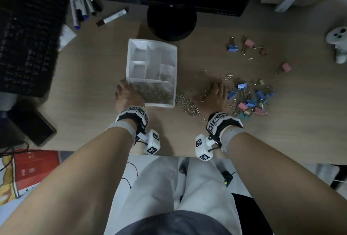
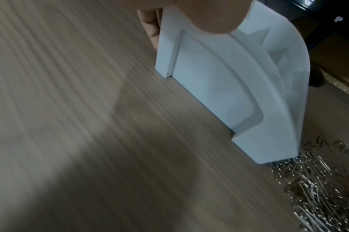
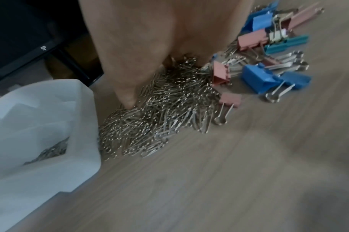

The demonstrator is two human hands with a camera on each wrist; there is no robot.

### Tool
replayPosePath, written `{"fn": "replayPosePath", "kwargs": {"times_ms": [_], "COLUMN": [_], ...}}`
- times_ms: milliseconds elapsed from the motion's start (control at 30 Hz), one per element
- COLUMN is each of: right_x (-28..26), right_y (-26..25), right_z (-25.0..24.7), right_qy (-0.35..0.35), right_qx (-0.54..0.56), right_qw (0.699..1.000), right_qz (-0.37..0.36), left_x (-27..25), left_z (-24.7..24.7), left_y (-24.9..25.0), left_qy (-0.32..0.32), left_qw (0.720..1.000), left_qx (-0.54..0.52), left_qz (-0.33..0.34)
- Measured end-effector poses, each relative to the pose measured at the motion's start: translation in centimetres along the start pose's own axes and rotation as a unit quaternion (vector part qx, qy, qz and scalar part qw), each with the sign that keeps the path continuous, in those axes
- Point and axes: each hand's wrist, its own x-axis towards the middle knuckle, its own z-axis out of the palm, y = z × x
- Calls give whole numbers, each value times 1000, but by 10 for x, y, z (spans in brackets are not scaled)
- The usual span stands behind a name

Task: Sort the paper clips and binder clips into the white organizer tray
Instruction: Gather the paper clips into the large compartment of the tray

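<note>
The white organizer tray [image 1: 131, 56] sits mid-table, and its near long compartment holds a heap of paper clips [image 1: 155, 92]. My left hand [image 1: 123, 88] grips the tray's near left corner; in the left wrist view the fingers [image 2: 149, 26] wrap behind the tray [image 2: 219, 78] wall. Right of the tray lies a loose pile of paper clips [image 1: 187, 103]. My right hand [image 1: 210, 92] digs into that pile [image 3: 159, 113], thumb [image 3: 127, 100] down, clips bunched against the palm. Coloured binder clips [image 1: 251, 99] lie just beyond it to the right [image 3: 268, 75].
A black keyboard [image 1: 28, 47] lies at the left, with markers [image 1: 82, 0] behind it. The monitor stand [image 1: 171, 22] is behind the tray. Stray binder clips [image 1: 244, 47] lie at the back right. A white controller [image 1: 338, 45] is far right, and a dark phone [image 1: 33, 127] near left.
</note>
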Motion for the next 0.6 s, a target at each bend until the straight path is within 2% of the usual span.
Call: {"fn": "replayPosePath", "kwargs": {"times_ms": [67, 167, 300, 433, 500, 600], "right_x": [-4, -11, -18, -17, -11, 0], "right_y": [-3, 0, 21, 30, 29, 34], "right_z": [0, -6, -12, -20, -26, -29], "right_qy": [25, 69, 69, 94, 118, 88], "right_qx": [10, -3, 12, 34, -4, -45], "right_qw": [999, 998, 997, 994, 991, 991], "right_qz": [-29, -10, 45, 52, 67, 94], "left_x": [-1, 1, 1, 0, 2, 4], "left_z": [1, 2, 3, 3, 3, 6], "left_y": [-1, -2, -3, -3, -4, -5], "left_qy": [11, 10, 3, 5, 14, 20], "left_qw": [1000, 1000, 1000, 1000, 1000, 1000], "left_qx": [11, 15, 18, 16, 13, 14], "left_qz": [12, 10, 6, 9, 4, -7]}}
